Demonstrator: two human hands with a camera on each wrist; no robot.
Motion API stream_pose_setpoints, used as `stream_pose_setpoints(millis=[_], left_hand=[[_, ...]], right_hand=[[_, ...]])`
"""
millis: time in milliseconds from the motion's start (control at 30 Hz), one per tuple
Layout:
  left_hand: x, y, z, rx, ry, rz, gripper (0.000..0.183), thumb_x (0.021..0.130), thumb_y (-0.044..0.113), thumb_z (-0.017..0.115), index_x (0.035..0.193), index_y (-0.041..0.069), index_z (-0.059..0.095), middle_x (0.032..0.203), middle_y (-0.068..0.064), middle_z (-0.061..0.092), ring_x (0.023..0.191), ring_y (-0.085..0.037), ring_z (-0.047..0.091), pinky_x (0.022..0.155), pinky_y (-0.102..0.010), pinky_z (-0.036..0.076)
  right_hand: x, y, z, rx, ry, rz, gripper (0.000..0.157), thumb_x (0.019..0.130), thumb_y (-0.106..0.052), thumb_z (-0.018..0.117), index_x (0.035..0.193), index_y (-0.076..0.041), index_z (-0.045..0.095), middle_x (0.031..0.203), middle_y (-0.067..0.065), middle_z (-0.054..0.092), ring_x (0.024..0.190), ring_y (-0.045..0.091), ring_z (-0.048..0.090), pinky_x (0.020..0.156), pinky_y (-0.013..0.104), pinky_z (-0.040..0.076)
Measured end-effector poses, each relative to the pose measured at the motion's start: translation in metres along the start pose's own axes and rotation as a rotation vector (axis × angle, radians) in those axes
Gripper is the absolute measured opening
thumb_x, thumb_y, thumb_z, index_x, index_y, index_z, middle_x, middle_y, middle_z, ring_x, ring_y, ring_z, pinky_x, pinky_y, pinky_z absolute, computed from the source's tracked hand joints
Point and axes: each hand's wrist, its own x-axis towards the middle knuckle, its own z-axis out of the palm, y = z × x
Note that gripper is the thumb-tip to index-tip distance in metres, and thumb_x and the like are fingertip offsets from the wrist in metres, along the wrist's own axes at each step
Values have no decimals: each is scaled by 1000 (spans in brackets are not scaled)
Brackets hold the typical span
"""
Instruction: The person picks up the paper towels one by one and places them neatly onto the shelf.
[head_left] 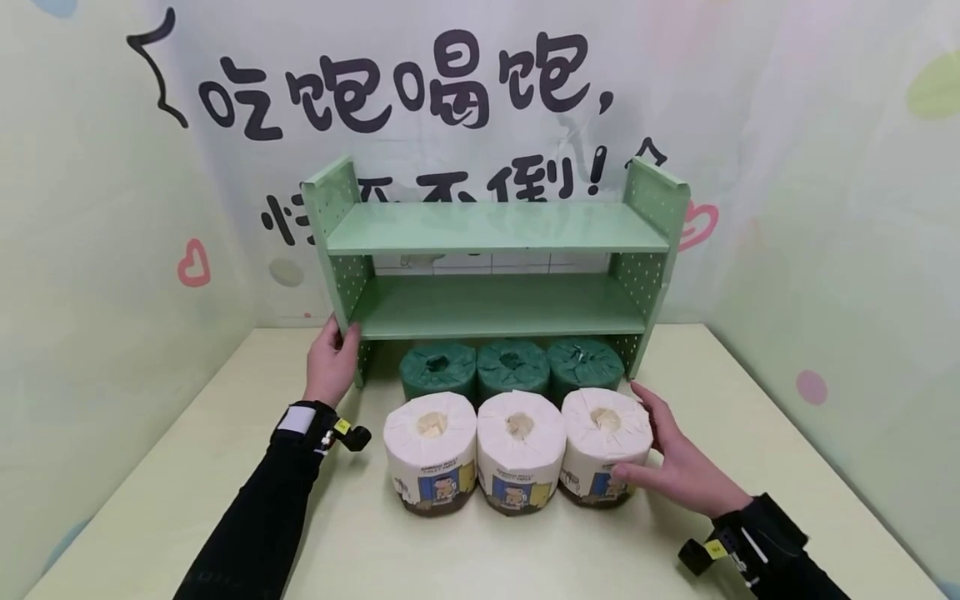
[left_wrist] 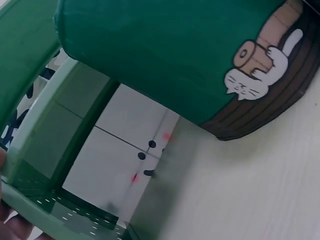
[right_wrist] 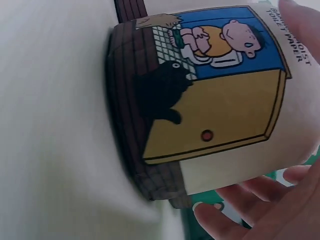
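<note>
Rightmost white roll (head_left: 600, 450) upright on surface (head_left: 540, 558), in front of green rolls (head_left: 513, 379). Right hand (head_left: 678, 462) gripping it, left hand (head_left: 332, 364) gripping rack (head_left: 495, 308) — looks like row-alignment step; next move likely calls for light, level push.

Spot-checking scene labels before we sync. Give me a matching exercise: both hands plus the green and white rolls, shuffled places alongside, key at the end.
1. left hand
2. right hand
3. green rolls
4. white rolls

A. front row on the table
B. gripping the side of the shelf
C. back row, nearest the shelf
D. at the rightmost white roll, thumb over its front

Pairs: 1-B, 2-D, 3-C, 4-A
</note>
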Motion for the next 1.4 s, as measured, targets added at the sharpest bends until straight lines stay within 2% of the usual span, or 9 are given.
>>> stream_pose_setpoints(millis=[200, 300, 400, 533, 800, 900, 1000, 1133, 1400], left_hand=[[0, -4, 1, -32, -5, 1, 43, 107, 33, 47, 146, 17, 48, 129, -11, 58, 96, -19, 54, 71, -30, 45], [1, -4, 0, -23, -26, 2, 43, 107, 35, 47, 147, 18, 47, 130, -12, 58, 97, -20, 54, 73, -32, 46], [2, -4, -2, -22, -48, -5, 43, 107, 36, 47, 145, 17, 49, 113, -16, 62, 85, -21, 54, 64, -29, 46], [6, 1, -5, -38, -72, -9, 42, 107, 37, 47, 144, 18, 50, 85, -12, 52, 68, -19, 45, 52, -27, 40], [0, 0, -9, -25, -96, -25, 45, 107, 41, 46, 148, 23, 46, 76, -7, 43, 62, -18, 40, 49, -29, 37], [-4, -1, -11, -15, -94, -24, 46, 107, 42, 45, 149, 22, 44, 76, -8, 43, 62, -19, 40, 49, -29, 37], [-7, 0, -12, -18, -93, -24, 47, 107, 41, 45, 150, 22, 42, 84, -11, 51, 67, -22, 43, 53, -32, 38], [-8, -1, -12, -14, -88, -15, 48, 107, 40, 45, 150, 20, 41, 96, -14, 57, 72, -23, 45, 57, -35, 39], [-10, 0, -11, -3, -61, -19, 44, 107, 37, 46, 147, 19, 46, 97, -18, 59, 73, -24, 47, 57, -33, 41]], right_hand=[[2, 5, 2, 39, -20, 51, 110, 80, -24, 86, 157, -19, 8, 152, 6, 27, 133, 28, 28, 98, 66, 31], [1, 8, 4, 62, -31, 76, 110, 78, -25, 88, 156, -21, 10, 150, 4, 30, 133, 27, 28, 100, 67, 29], [0, 8, 7, 71, -23, 95, 111, 77, -26, 88, 155, -22, 10, 149, 6, 32, 134, 27, 27, 101, 68, 26], [1, 4, 7, 66, -10, 109, 111, 76, -27, 88, 155, -19, 11, 147, 10, 35, 133, 30, 28, 100, 72, 23], [-2, 3, 11, 84, -19, 122, 109, 76, -24, 88, 153, -17, 11, 145, 14, 36, 132, 33, 28, 100, 73, 23], [-4, 5, 14, 76, -28, 109, 107, 77, -23, 87, 153, -15, 12, 145, 16, 36, 132, 33, 28, 99, 72, 25], [-5, 3, 14, 74, -30, 103, 105, 78, -22, 86, 152, -13, 13, 145, 17, 36, 132, 35, 28, 99, 72, 26], [-6, 0, 14, 81, -30, 149, 104, 77, -23, 87, 151, -14, 15, 145, 17, 36, 132, 36, 30, 99, 72, 26], [-5, -2, 13, 73, -32, 196, 106, 77, -26, 87, 152, -15, 12, 146, 17, 36, 131, 36, 32, 100, 70, 28]])
